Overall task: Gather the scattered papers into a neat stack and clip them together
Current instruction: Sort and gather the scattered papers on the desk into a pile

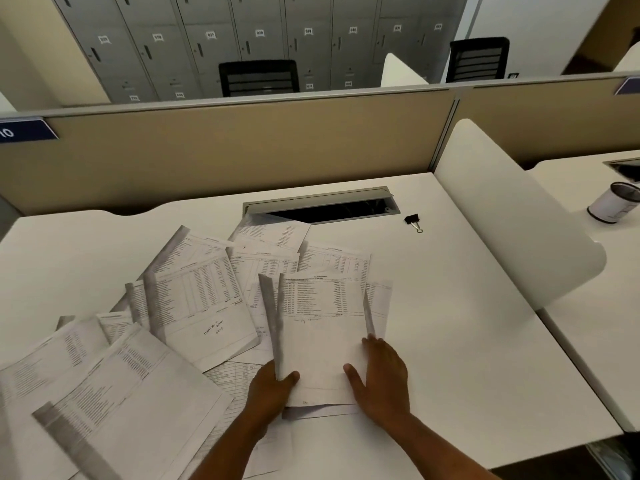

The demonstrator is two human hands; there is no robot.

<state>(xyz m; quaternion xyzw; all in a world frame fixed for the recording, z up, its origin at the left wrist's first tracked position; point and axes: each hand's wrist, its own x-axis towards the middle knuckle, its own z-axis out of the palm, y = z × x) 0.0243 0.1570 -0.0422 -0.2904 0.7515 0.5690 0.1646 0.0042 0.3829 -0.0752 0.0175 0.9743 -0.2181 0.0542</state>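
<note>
Hands gripping a small stack of papers (322, 337) near the desk's (467, 323) front edge, left hand (268, 389) and right hand (384, 379) pinching its lower corners, scattered sheets (138, 341) to the left, binder clip (414, 222) well apart beyond.

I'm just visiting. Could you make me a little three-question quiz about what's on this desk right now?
1. True or false: the binder clip is already clamped on the held sheets.
2. Which hand grips the held sheets' left edge? A) left hand B) right hand
3. Where do most loose papers lie relative to the hands?

Key: 1. False, it lies apart on the desk near the cable slot. 2. A. 3. To the left.
</note>
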